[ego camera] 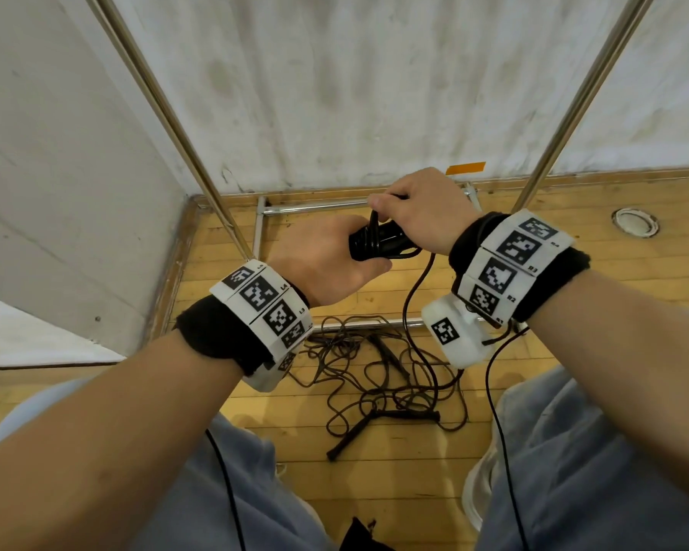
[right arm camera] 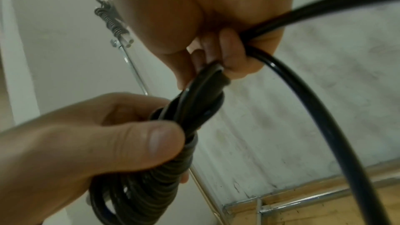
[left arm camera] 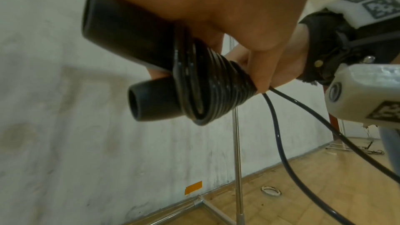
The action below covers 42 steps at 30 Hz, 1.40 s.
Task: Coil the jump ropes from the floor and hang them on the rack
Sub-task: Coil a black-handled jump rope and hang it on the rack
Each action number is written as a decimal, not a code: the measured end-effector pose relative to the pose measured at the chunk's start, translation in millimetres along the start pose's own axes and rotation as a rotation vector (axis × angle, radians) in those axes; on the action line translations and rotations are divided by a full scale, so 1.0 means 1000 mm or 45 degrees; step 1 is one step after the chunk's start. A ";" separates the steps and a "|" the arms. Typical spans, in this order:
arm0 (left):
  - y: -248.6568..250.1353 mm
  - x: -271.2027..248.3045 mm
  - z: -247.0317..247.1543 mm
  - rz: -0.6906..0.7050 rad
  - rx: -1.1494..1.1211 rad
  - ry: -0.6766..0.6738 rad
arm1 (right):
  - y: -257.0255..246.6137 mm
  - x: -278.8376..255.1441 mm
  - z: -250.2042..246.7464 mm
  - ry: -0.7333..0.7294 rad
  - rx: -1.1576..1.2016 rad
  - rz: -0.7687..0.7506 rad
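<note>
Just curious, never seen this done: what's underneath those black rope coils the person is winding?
Two black handles side by side, their ends poking out of the coiled rope. The left hand grips them; the coils and the hands hide the handles' other ends.

The coiled rope (ego camera: 378,242) sits between the left hand (ego camera: 327,264) and right hand (ego camera: 422,208), above the tangled ropes (ego camera: 378,375) on the floor (ego camera: 573,248), inside the rack (ego camera: 307,210) near the wall corner.
</note>
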<state>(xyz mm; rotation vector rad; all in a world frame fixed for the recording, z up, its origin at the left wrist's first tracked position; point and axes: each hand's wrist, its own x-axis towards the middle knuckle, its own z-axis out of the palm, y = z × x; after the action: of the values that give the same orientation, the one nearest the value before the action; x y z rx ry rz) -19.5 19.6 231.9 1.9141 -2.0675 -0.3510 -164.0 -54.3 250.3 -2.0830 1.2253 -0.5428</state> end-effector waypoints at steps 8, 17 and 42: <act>0.009 -0.007 -0.014 0.014 -0.480 0.153 | 0.013 0.004 -0.014 -0.191 0.821 0.171; 0.004 -0.004 -0.029 -0.084 -0.633 0.291 | 0.003 -0.002 0.002 -0.087 0.653 0.071; -0.012 0.007 -0.033 -0.261 -0.502 0.388 | 0.001 -0.010 0.024 0.158 0.050 -0.154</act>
<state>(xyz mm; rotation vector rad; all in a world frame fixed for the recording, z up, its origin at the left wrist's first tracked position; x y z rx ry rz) 3.3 12.8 258.2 1.8065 -1.4875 -0.4434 -154.4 -37.8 232.3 -2.1267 1.1529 -0.7557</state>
